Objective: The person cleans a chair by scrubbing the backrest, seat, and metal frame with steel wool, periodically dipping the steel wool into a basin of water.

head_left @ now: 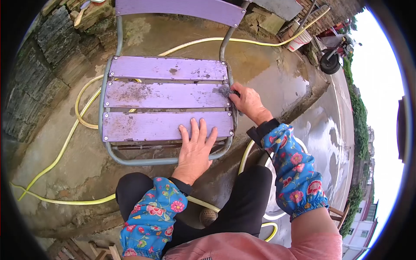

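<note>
A chair with purple slats (164, 95) and a grey metal frame stands before me, its slats marked with brown dirt. My left hand (195, 149) lies spread on the front slat, fingers apart, holding nothing. At the right end of the middle slat, my right hand (248, 102) is closed on a dark grey scrubbing pad (225, 90), pressed against the slat and the frame beside it. The chair's purple backrest (182, 12) shows at the top.
A yellow hose (65, 149) loops over the wet concrete around the chair. Stone blocks (56, 43) line the left. Beside my right leg is a white basin (271, 203). A bucket (299, 41) and a vehicle wheel (329, 63) are at the upper right.
</note>
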The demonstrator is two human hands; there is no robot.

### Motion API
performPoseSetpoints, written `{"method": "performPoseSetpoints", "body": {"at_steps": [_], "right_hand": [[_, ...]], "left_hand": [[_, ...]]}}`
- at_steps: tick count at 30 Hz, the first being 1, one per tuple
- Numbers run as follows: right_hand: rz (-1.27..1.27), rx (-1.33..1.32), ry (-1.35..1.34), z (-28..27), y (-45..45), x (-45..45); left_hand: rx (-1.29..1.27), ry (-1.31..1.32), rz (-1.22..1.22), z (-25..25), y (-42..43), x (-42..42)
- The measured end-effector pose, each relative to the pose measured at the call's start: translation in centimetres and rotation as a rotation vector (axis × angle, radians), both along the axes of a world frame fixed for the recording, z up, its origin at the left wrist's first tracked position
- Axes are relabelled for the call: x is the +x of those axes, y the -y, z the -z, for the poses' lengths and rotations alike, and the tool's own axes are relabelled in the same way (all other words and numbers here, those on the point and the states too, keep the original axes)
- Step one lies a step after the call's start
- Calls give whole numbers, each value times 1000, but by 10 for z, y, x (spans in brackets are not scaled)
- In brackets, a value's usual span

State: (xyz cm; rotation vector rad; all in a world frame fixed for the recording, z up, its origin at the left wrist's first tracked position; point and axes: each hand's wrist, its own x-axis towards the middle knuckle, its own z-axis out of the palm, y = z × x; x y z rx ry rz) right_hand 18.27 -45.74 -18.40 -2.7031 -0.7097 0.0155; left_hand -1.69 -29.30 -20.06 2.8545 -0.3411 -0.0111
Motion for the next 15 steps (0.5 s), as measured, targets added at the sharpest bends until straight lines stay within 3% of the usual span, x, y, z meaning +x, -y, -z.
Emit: {"method": "performPoseSetpoints", "body": {"at_steps": [3,6,9,12,15], "right_hand": [[106,-29,137,10,-37,91],[173,-71,94,6,-49,130],[57,53,27,10,-17,99],[-105,69,-39,-3,7,-14],[-50,103,-68,-1,18,-46]], "left_hand": [[15,29,-11,2,-1,3],[-5,-5,2,2,-3,2],[-22,23,-1,2,0,0],[-18,8,1,0,1,0],[-9,16,-3,2,1,0]]}}
